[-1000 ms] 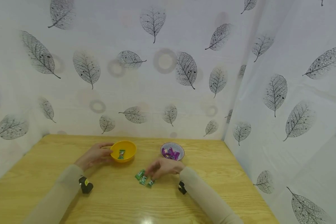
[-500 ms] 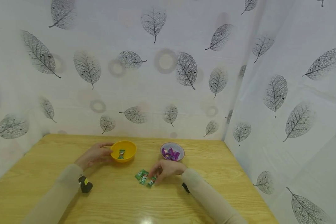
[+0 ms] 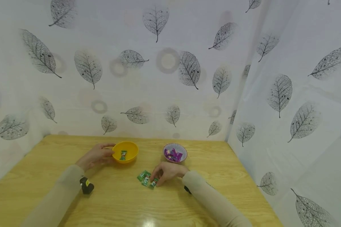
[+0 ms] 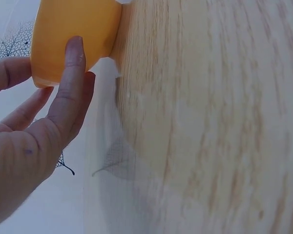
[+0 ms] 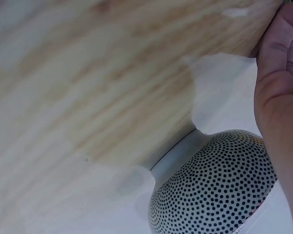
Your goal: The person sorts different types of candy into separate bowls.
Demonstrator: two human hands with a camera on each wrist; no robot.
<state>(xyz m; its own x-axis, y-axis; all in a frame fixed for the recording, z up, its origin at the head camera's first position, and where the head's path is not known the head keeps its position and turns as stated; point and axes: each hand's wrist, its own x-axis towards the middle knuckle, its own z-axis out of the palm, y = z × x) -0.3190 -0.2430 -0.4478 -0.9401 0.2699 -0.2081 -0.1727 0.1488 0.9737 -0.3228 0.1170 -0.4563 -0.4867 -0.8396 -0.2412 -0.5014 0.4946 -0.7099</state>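
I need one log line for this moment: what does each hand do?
left hand: holds yellow bowl | right hand: fingers on green candies | dotted bowl: purple candies inside

On the table [image 3: 45, 176], one bowl [image 3: 125, 152] sits left of another bowl [image 3: 175, 153], with sweets [image 3: 146, 180] lying in front between them.
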